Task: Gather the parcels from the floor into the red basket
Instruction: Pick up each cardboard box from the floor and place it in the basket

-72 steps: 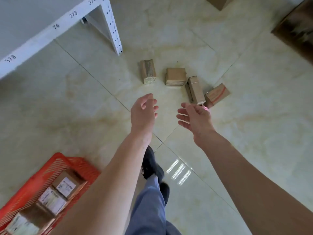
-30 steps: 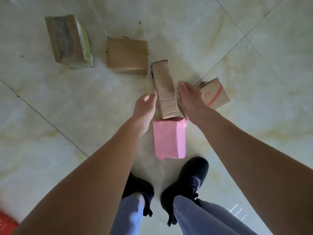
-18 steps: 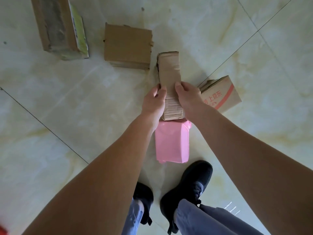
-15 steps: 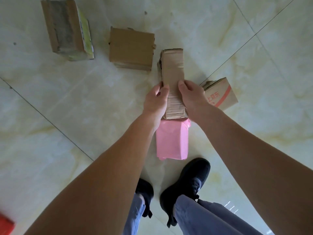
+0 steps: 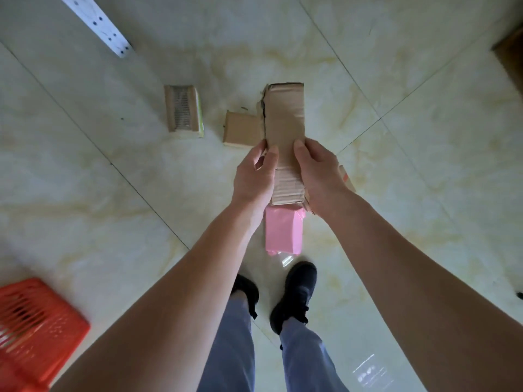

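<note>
A long brown cardboard parcel is lifted off the floor. My left hand grips its left side and my right hand grips its right side. Below it a pink parcel lies on the floor in front of my shoes. A small brown box and a taped box with a green side sit farther out on the tiles. A box with red print shows only as a sliver behind my right wrist. The red basket stands at the lower left.
A white perforated shelf leg runs across the upper left. A dark brown object sits at the right edge. My black shoes stand on the pale tiled floor between the arms.
Both hands closed on the long brown parcel and raised it from the floor. The view has pulled back, so the red basket and shelf leg have come into sight.
</note>
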